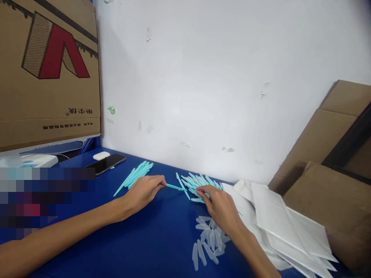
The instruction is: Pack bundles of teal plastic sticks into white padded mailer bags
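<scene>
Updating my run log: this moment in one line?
left hand: holding teal stick | right hand: near stick's tip | translucent pieces: loose on blue table

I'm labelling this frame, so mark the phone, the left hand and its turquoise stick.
Phone (107, 163): head view, middle of its screen.
Left hand (145, 192): head view, back of the hand.
Turquoise stick (174, 187): head view, its exposed shaft.

Slim turquoise stick (174, 187), pointing right
</scene>
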Action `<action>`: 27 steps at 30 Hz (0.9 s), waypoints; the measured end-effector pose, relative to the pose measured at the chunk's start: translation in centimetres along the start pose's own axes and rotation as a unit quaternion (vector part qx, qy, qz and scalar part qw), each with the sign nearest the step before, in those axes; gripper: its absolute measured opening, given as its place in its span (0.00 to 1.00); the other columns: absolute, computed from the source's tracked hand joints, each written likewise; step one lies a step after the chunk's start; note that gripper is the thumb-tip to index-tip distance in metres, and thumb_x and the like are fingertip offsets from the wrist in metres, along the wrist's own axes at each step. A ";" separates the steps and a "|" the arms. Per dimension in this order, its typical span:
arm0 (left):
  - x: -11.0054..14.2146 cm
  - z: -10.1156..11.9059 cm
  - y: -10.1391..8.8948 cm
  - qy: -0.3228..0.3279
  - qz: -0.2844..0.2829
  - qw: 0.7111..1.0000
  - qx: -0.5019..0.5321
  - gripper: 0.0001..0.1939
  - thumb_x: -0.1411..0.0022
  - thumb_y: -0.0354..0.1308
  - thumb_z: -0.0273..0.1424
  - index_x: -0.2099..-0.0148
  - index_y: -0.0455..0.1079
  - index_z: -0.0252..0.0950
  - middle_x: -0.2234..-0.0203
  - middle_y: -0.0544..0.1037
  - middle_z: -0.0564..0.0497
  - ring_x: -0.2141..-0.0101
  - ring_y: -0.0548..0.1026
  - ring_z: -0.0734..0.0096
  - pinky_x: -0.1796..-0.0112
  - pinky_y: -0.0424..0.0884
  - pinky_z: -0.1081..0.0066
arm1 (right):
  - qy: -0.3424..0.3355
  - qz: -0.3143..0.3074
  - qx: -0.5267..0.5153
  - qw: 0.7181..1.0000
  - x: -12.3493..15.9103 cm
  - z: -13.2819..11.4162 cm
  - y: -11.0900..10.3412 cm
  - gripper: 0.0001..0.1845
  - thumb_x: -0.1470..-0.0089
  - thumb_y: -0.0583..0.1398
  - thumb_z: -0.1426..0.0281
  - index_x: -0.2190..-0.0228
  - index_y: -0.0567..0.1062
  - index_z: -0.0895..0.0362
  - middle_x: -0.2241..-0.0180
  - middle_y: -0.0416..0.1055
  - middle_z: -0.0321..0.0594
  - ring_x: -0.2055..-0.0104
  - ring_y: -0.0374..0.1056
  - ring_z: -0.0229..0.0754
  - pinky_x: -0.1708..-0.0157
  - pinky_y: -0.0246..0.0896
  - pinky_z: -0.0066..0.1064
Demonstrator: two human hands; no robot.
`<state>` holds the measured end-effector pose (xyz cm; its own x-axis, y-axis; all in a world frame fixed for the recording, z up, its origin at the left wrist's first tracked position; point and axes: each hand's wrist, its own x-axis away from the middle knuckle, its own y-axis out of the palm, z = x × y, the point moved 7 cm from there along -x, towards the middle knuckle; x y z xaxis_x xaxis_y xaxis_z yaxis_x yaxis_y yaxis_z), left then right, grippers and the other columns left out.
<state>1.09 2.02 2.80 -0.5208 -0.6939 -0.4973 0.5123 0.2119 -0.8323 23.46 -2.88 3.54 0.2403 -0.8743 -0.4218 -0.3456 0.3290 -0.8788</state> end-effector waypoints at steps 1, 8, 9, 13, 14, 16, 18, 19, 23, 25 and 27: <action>0.0 0.1 0.0 -0.003 0.001 0.999 0.036 0.12 0.30 0.46 0.32 0.58 0.72 0.40 0.69 0.79 0.51 0.71 0.75 0.69 0.69 0.66 0.72 | 0.007 0.009 0.000 1.000 0.0 0.2 -0.2 0.17 0.32 0.48 0.65 0.57 0.77 0.48 0.57 0.78 0.37 0.60 0.75 0.47 0.64 0.63 0.34; -0.1 -1.1 0.2 -0.131 0.034 0.961 0.243 0.17 0.35 0.55 0.42 0.53 0.77 0.38 0.75 0.80 0.51 0.73 0.77 0.67 0.75 0.67 0.72 | 0.046 0.032 -0.024 0.998 -0.1 0.9 -0.8 0.17 0.32 0.49 0.63 0.59 0.77 0.47 0.62 0.79 0.34 0.64 0.74 0.45 0.69 0.60 0.33; -0.1 -1.4 0.3 -0.144 0.038 0.954 0.260 0.18 0.35 0.55 0.44 0.54 0.78 0.37 0.76 0.80 0.50 0.74 0.77 0.66 0.75 0.66 0.72 | 0.049 0.037 -0.027 0.998 -0.1 0.9 -0.9 0.17 0.32 0.49 0.62 0.59 0.77 0.47 0.62 0.79 0.34 0.64 0.74 0.45 0.69 0.60 0.33; -0.2 -1.8 0.6 -0.170 0.035 0.934 0.312 0.19 0.38 0.59 0.45 0.56 0.78 0.36 0.77 0.79 0.50 0.73 0.77 0.66 0.74 0.65 0.72 | 0.054 0.063 -0.048 0.995 -0.1 0.9 -1.3 0.16 0.33 0.50 0.61 0.59 0.77 0.47 0.60 0.80 0.33 0.64 0.75 0.45 0.67 0.61 0.33; -0.2 -1.8 0.6 -0.174 0.031 0.932 0.316 0.19 0.39 0.59 0.45 0.57 0.79 0.36 0.78 0.79 0.51 0.74 0.76 0.67 0.75 0.65 0.73 | 0.056 0.068 -0.057 0.994 -0.1 0.9 -1.3 0.16 0.33 0.51 0.61 0.59 0.77 0.47 0.60 0.80 0.33 0.66 0.74 0.44 0.67 0.61 0.32; -0.2 -1.8 0.6 -0.180 0.026 0.930 0.319 0.18 0.39 0.59 0.45 0.57 0.79 0.36 0.79 0.78 0.51 0.76 0.75 0.68 0.75 0.63 0.73 | 0.057 0.071 -0.071 0.993 -0.1 0.8 -1.3 0.15 0.33 0.51 0.61 0.59 0.77 0.48 0.60 0.80 0.32 0.69 0.74 0.42 0.67 0.62 0.32; -0.3 -1.7 0.7 -0.181 0.021 0.930 0.321 0.18 0.39 0.60 0.45 0.57 0.79 0.36 0.80 0.77 0.52 0.77 0.74 0.69 0.75 0.64 0.73 | 0.052 0.073 -0.076 0.993 -0.1 0.7 -1.2 0.15 0.33 0.51 0.61 0.58 0.77 0.48 0.60 0.80 0.32 0.72 0.73 0.41 0.67 0.62 0.32; -0.3 -1.7 0.7 -0.178 0.020 0.929 0.323 0.17 0.39 0.60 0.44 0.58 0.79 0.36 0.80 0.77 0.52 0.77 0.74 0.69 0.75 0.64 0.73 | 0.048 0.075 -0.076 0.993 -0.1 0.6 -1.2 0.15 0.33 0.51 0.61 0.58 0.77 0.48 0.60 0.80 0.32 0.73 0.73 0.40 0.67 0.63 0.32; -0.5 -1.6 0.8 -0.165 0.021 0.927 0.335 0.16 0.40 0.60 0.43 0.60 0.79 0.36 0.74 0.80 0.50 0.74 0.76 0.68 0.70 0.69 0.71 | 0.049 0.086 -0.080 0.992 0.0 0.6 -1.2 0.15 0.33 0.51 0.62 0.59 0.78 0.48 0.60 0.80 0.33 0.75 0.72 0.40 0.66 0.62 0.32; -0.5 -1.6 0.9 -0.159 0.016 0.926 0.342 0.15 0.40 0.61 0.42 0.60 0.79 0.36 0.72 0.80 0.50 0.73 0.76 0.69 0.69 0.70 0.71 | 0.065 0.093 -0.093 0.989 0.0 0.8 -1.3 0.15 0.34 0.52 0.61 0.60 0.78 0.48 0.62 0.80 0.33 0.75 0.72 0.39 0.67 0.62 0.32; -0.5 -1.5 0.9 -0.154 0.013 0.925 0.348 0.14 0.40 0.61 0.41 0.60 0.79 0.36 0.72 0.80 0.50 0.74 0.75 0.70 0.70 0.69 0.72 | 0.076 0.093 -0.119 0.986 0.0 1.0 -1.4 0.16 0.34 0.52 0.60 0.61 0.79 0.49 0.65 0.80 0.32 0.77 0.71 0.38 0.68 0.62 0.31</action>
<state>0.82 3.57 1.91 -0.3387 -0.8804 -0.3319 0.8927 -0.1892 -0.4091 24.82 -2.93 4.53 0.0203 -0.8559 -0.5167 -0.5776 0.4118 -0.7048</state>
